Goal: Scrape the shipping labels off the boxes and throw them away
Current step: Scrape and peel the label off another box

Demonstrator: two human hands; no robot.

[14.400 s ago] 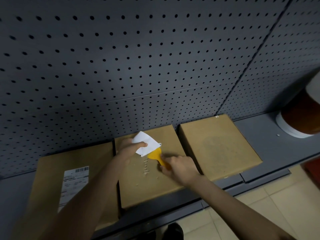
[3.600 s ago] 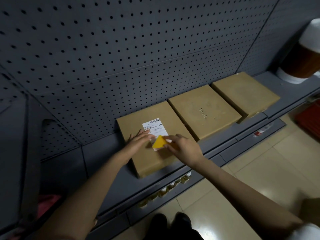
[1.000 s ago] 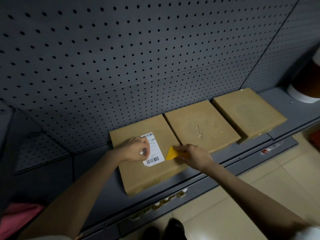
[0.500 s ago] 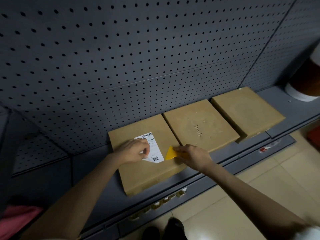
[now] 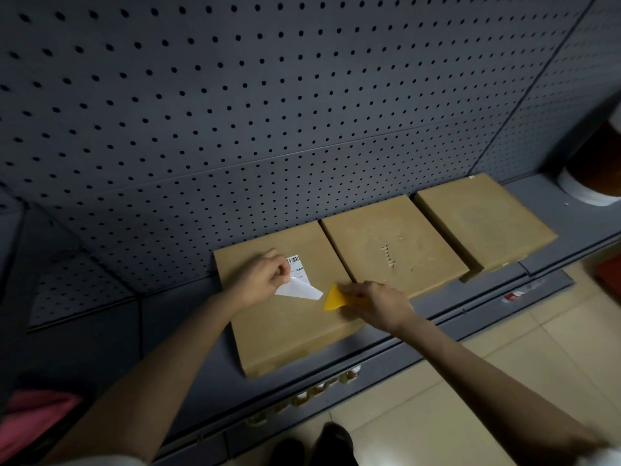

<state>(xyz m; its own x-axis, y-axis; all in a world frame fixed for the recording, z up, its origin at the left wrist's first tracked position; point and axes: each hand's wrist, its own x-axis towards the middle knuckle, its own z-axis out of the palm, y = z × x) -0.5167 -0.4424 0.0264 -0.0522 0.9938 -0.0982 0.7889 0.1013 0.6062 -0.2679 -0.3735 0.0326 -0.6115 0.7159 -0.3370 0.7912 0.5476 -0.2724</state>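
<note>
**Last label half peeled on the pegboard shelf**

Grey pegboard (image 5: 268,112) backs a dark metal shelf (image 5: 571,203) where three flat cardboard boxes lie in a row. On the left box (image 5: 279,331) the left hand (image 5: 260,280) pinches the lifted part of the shipping label (image 5: 299,287), which is folded back so its blank white underside shows just right of the fingers; the barcode end, just beyond the knuckles, looks stuck to the cardboard. The right hand (image 5: 379,302) grips a yellow scraper (image 5: 333,299), its blade pointing toward the left hand and resting on or just above the box, a little apart from the peeled flap.

The step in hand appears to be stripping this label. The middle box (image 5: 393,243), beyond the right hand, shows only torn paper marks, and the right box (image 5: 484,220) further off looks bare, so this seems to be the last label. The next move probably calls for pulling the flap toward the barcode end, with the scraper brought under wherever the paper clings, then discarding it.

No bin is in view. The left fingertips are hidden by the paper, the scraper handle by the right hand, and the print is too small to read. A brown and white container (image 5: 594,183) is cut off at the right edge
</note>
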